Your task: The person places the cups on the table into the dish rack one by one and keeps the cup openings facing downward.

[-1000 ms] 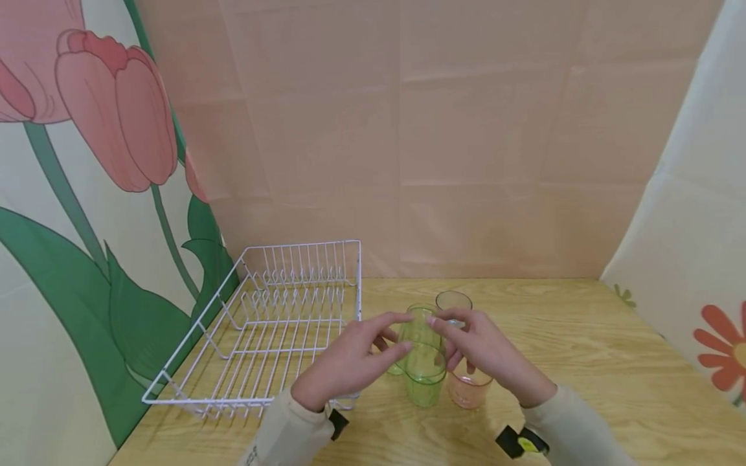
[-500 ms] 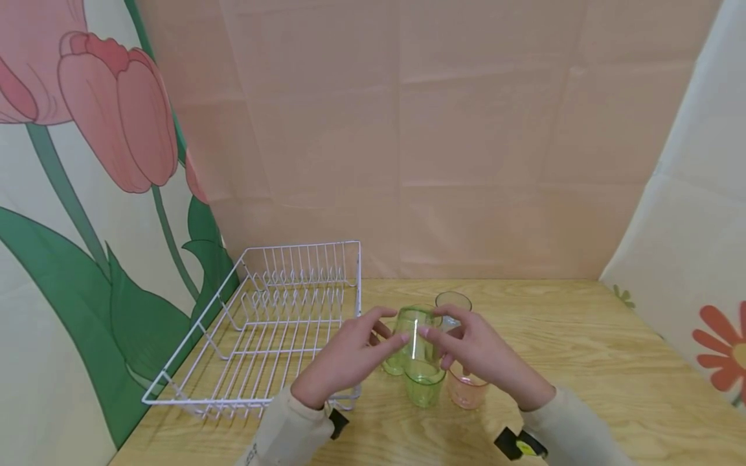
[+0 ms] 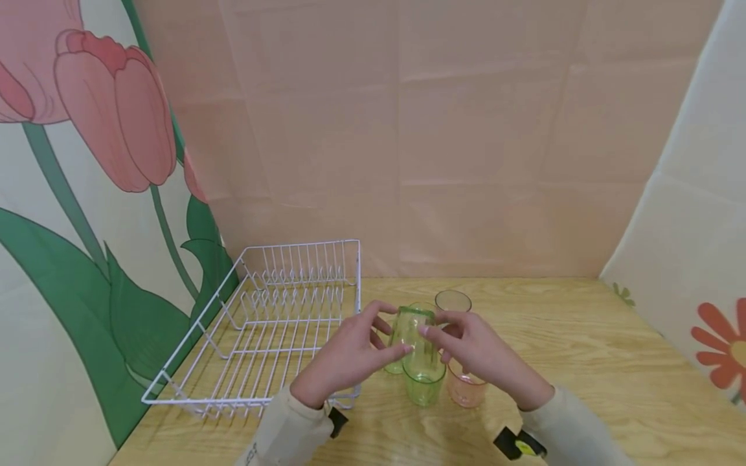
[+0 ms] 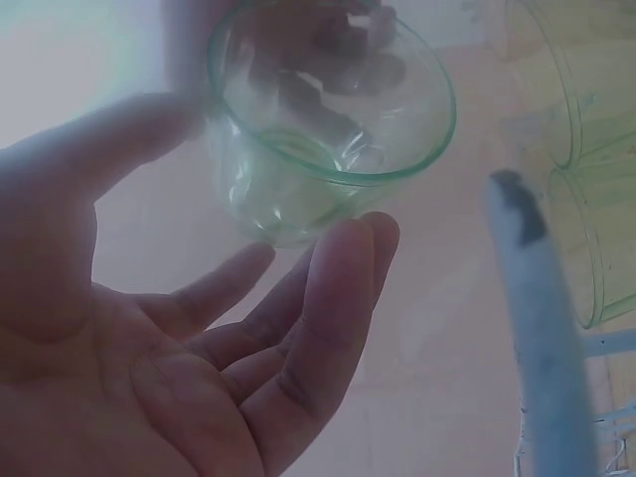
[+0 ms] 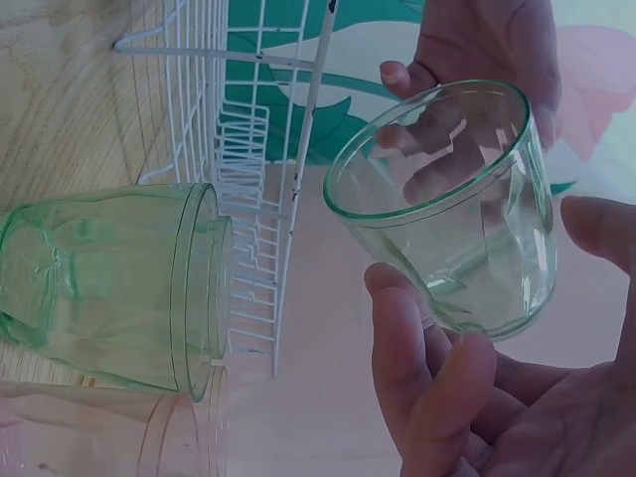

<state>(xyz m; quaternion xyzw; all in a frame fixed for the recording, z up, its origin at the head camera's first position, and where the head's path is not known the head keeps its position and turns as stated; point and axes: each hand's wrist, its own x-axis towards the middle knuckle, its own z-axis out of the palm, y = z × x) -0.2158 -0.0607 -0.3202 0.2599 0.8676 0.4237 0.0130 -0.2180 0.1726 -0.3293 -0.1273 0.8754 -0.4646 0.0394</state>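
Printed cloth hangs all round a wooden table (image 3: 583, 362): tulips on the left, plain peach behind, a daisy on the right. One white wire dish rack (image 3: 274, 323) stands at the left of the table. Just right of it, two hands meet in the air over the cups: the left hand (image 3: 344, 359) and right hand (image 3: 484, 353) pinch one green glass (image 3: 412, 327) between their fingertips, tilted, lifted above the table. Below it stands a second green cup (image 3: 422, 382); behind, one smoky cup (image 3: 452, 301); furthest right, one pink cup (image 3: 466, 390).
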